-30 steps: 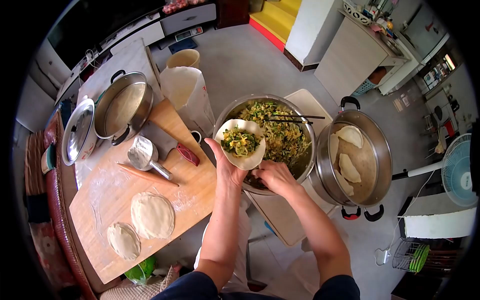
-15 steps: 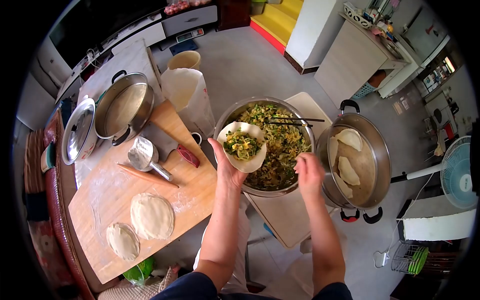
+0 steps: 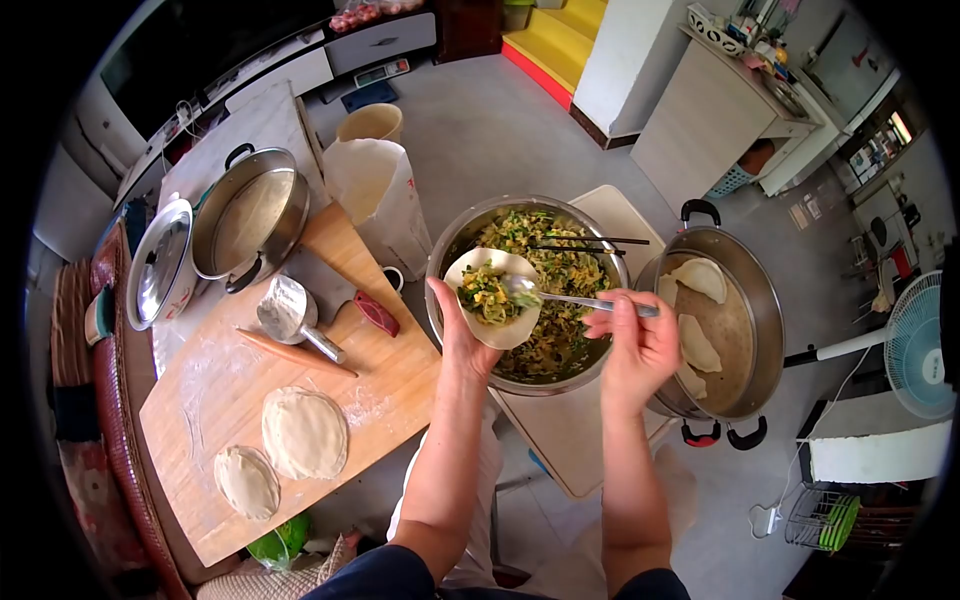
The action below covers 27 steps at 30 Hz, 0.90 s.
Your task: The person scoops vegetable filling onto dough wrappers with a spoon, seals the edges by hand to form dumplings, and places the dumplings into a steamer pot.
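Note:
On my left hand [image 3: 462,345] rests a round dough wrapper [image 3: 510,334], held over the near left part of a big metal bowl [image 3: 548,387]. A mound of chopped green and yellow filling [image 3: 484,298] sits in the middle of the wrapper. My right hand [image 3: 642,350] grips a metal spoon [image 3: 585,300] by its handle, and the spoon's head touches the right side of the mound. More filling lies in the bowl below. A pair of dark chopsticks [image 3: 590,244] lies across the bowl's far right side.
Right of the bowl stands a two-handled pan [image 3: 745,350] with several folded dumplings [image 3: 698,343]. To the left, a wooden board [image 3: 390,420] bears dough stacks [image 3: 305,433], a rolling pin [image 3: 290,350], a flour scoop [image 3: 290,310] and a red-handled cleaver [image 3: 376,313]. An empty pan [image 3: 250,215] stands behind it.
My right hand has come up and left a little, with the spoon now plainly in view and its head at the filling. The left hand with the wrapper has shifted slightly right.

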### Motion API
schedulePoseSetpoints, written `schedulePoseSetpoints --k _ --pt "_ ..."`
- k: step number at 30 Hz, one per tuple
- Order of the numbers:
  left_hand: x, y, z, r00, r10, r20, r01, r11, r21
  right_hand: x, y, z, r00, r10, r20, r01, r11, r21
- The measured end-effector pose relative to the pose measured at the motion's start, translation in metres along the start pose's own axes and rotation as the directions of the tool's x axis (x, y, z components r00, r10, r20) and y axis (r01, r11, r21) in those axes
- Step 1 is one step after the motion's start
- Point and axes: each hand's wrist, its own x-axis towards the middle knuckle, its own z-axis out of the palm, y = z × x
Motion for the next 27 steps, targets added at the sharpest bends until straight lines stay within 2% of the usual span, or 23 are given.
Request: schedulePoseSetpoints --k 3,7,9,12,13,15,18,21,22,25,27 --pt "0.001 -0.003 0.005 0.999 0.002 -0.038 -0.002 1.000 -0.005 -0.002 0.010 0.010 0.997 0.017 0.076 -0.016 1.000 -0.009" --pt "-0.002 0.000 0.008 0.998 -0.001 -0.057 -0.001 1.000 -0.027 0.007 -0.002 -0.010 0.981 -0.192 -0.034 0.175 0.944 -0.279" --pt "0.000 0.002 0.005 0.999 0.016 -0.045 -0.018 0.999 -0.030 0.006 -0.002 -0.020 0.976 -0.217 -0.004 0.198 0.898 -0.393" --pt "0.001 0.002 0.002 1.000 0.012 -0.026 -0.013 0.998 -0.065 0.000 0.024 -0.034 0.955 -0.250 0.157 0.295 0.792 -0.534" --pt "0.001 0.002 0.001 1.000 0.014 -0.027 -0.016 0.998 -0.069 -0.005 0.029 -0.039 0.941 -0.239 0.239 0.336 0.745 -0.576" --pt "0.000 0.003 -0.003 1.000 0.025 -0.008 -0.025 0.992 -0.121 -0.017 0.053 -0.050 0.909 -0.213 0.357 0.388 0.744 -0.543" --pt "0.000 0.003 -0.005 0.999 0.047 0.003 -0.046 0.990 -0.134 -0.033 0.064 -0.058 0.866 -0.079 0.493 0.399 0.705 -0.587" --pt "0.000 0.003 -0.002 0.998 0.054 -0.017 -0.056 0.990 -0.127 -0.038 0.054 -0.063 0.741 0.146 0.656 0.491 0.549 -0.677" --pt "-0.001 0.002 -0.001 0.998 0.055 -0.029 -0.059 0.990 -0.129 -0.038 0.048 -0.060 0.718 0.139 0.682 0.537 0.514 -0.670" --pt "-0.005 0.001 0.008 0.999 0.013 -0.048 -0.021 0.987 -0.157 -0.031 0.027 -0.037 0.788 -0.034 0.615 0.518 0.578 -0.631" --pt "-0.004 -0.003 0.006 0.999 0.009 -0.048 -0.018 0.984 -0.177 -0.030 0.033 -0.025 0.760 -0.234 0.607 0.607 0.589 -0.533"
